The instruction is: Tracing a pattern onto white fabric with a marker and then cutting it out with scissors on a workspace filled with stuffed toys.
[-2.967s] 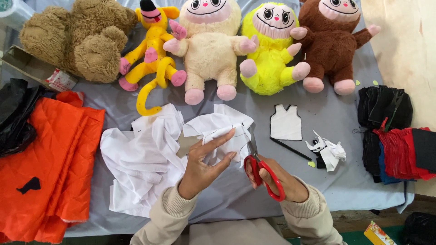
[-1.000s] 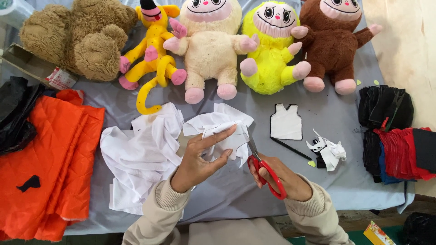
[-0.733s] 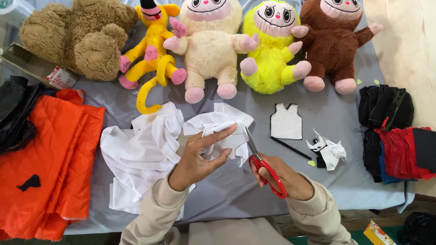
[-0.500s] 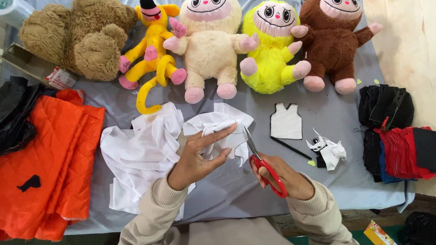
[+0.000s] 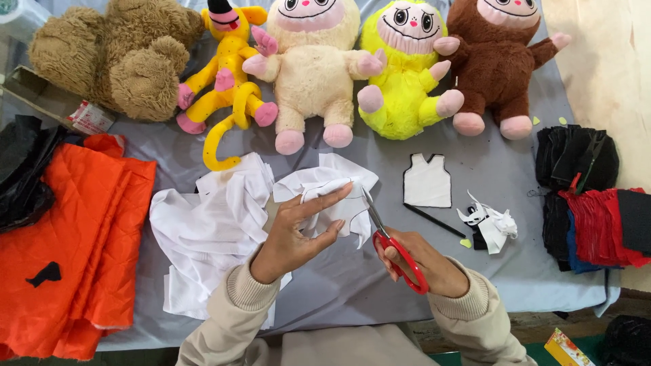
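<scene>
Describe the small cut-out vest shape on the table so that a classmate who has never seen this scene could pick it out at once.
Start at the row of plush toys along the far edge of the grey table and find the bright yellow plush toy. Just below it lies the vest-shaped cut-out, by a black pencil. Unlike the crumpled white fabric nearby, it lies flat, sleeveless and dark-edged.

scissors (image 5: 393,247): glossy red plastic handles in my right hand (image 5: 424,261), smooth metal blades
white piece (image 5: 325,196): thin matt cloth, creased, under my left hand (image 5: 295,230)
table cover (image 5: 352,291): smooth grey fabric
plush toys (image 5: 315,68): fuzzy pile
orange cloth (image 5: 74,237): slight sheen
</scene>
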